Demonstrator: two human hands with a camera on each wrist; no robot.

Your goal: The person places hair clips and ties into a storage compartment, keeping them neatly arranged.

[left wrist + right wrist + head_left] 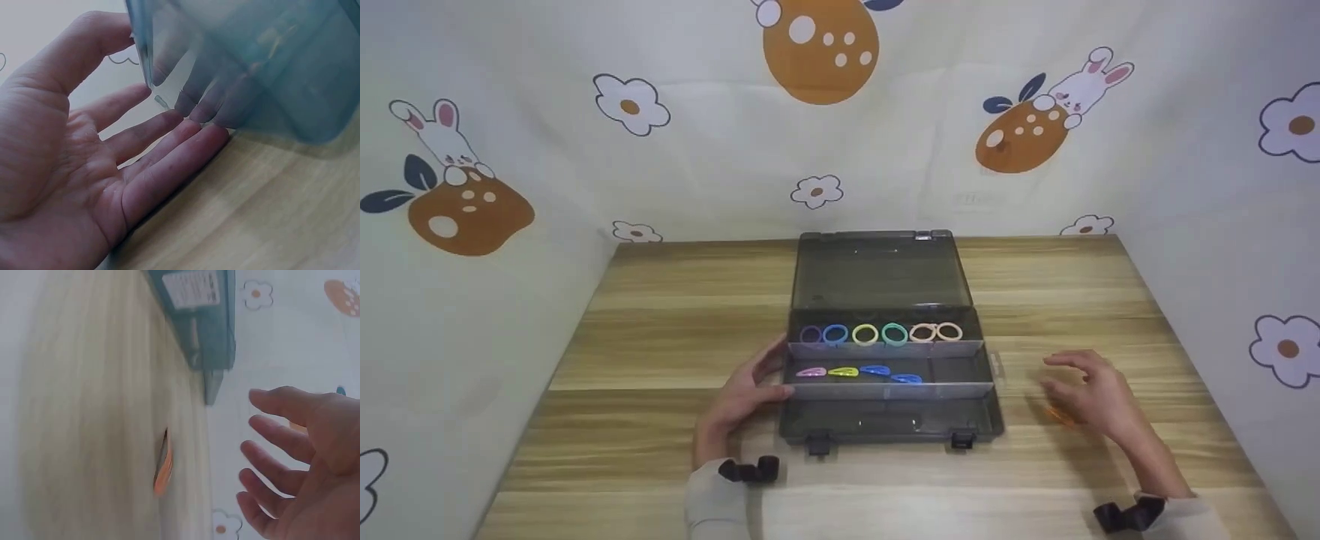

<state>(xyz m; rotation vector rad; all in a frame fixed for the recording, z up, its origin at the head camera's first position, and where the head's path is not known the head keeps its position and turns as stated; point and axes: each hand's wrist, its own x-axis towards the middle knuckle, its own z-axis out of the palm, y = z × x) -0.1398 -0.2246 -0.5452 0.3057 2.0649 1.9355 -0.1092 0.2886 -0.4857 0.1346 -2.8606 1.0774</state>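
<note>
A dark translucent compartment box (pixel 885 414) lies with its lid (pixel 883 270) raised at the back. My left hand (pixel 746 390) rests against its left side, the fingers (pixel 174 174) fairly straight and touching the wall. To the right of the box, my right hand (pixel 1091 394) hovers over the table with relaxed, spread fingers, holding nothing. An orange hair clip (pixel 163 469) lies on the tabletop below it, partly hidden by that hand in the head view. Several ring-shaped hair ties (pixel 865 334) line the back compartment; pink, yellow and blue snap clips (pixel 844 372) lie in the middle one.
The box has two black latches (pixel 962 440) on its front edge and a white label (pixel 191 288) on its side. A wood-grain table (pixel 660 315) is bordered at the back and sides by a printed cloth (pixel 712 172).
</note>
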